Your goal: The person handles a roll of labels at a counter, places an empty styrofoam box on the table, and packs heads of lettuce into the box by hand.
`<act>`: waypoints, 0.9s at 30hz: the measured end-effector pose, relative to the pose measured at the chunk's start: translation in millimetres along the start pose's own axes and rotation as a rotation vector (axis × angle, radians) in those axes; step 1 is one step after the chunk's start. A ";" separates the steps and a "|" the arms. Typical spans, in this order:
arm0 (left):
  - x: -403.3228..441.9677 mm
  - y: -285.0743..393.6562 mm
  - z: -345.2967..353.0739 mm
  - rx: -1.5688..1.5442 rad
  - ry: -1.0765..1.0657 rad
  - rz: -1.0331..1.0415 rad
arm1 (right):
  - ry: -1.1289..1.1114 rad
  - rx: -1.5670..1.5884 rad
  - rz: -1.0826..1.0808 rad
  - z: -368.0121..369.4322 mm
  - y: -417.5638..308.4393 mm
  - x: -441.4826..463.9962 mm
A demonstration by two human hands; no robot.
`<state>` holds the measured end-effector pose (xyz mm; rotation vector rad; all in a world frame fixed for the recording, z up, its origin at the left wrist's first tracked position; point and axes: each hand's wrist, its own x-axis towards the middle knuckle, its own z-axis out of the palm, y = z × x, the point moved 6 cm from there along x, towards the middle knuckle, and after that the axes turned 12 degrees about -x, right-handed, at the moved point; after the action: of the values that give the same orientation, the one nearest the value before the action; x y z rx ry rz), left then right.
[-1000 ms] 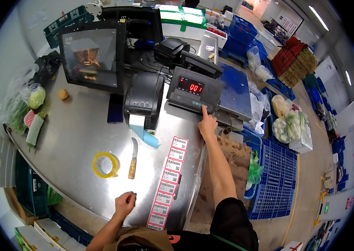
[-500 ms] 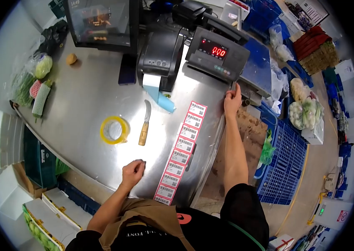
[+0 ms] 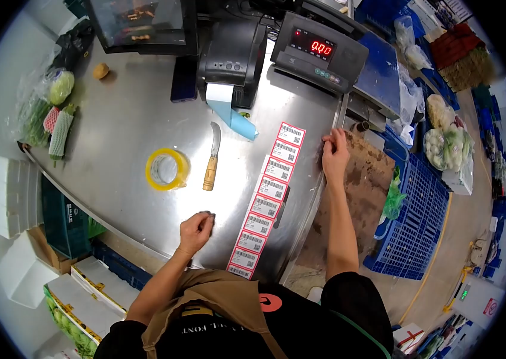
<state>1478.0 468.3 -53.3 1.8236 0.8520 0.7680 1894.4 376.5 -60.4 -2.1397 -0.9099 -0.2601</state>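
Note:
My left hand (image 3: 197,232) rests low on the steel table, fingers curled closed. A small dark spot shows at its fingertips, too small to make out. My right hand (image 3: 335,158) is at the table's right edge, fingers loosely bent and apart, holding nothing visible. Between my hands lies a long strip of red-edged barcode labels (image 3: 266,188). A hooked knife with a wooden handle (image 3: 210,173) and a roll of yellow tape (image 3: 182,170) lie above my left hand. Beyond my right hand stands the scale display (image 3: 319,52), reading 0.00 in red.
A black label printer (image 3: 232,63) with a blue backing strip (image 3: 242,127), a phone (image 3: 184,79) and a monitor (image 3: 142,24) stand at the back. Wrapped vegetables (image 3: 58,131) lie left. On the right are a brown board (image 3: 348,203) and a blue crate (image 3: 411,218).
My right hand has come away from the corner below the scale display, its fingers loosening. My left hand stays curled on the table. The whole view has shifted slightly.

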 end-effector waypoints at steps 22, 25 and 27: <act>-6.8 -4.6 -1.3 -0.009 0.040 -0.012 | -0.198 -0.102 0.003 -76.8 -105.8 -186.4; -6.6 -5.1 -1.3 -0.008 0.036 -0.007 | -0.206 -0.141 -0.019 -74.8 -108.1 -189.0; -6.4 -3.8 -1.2 -0.006 0.027 -0.014 | -0.210 -0.166 -0.033 -74.0 -109.4 -186.6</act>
<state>1472.6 464.8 -57.4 1.8039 0.8781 0.7874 1692.8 272.8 -30.9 -2.3393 -1.0760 -0.1330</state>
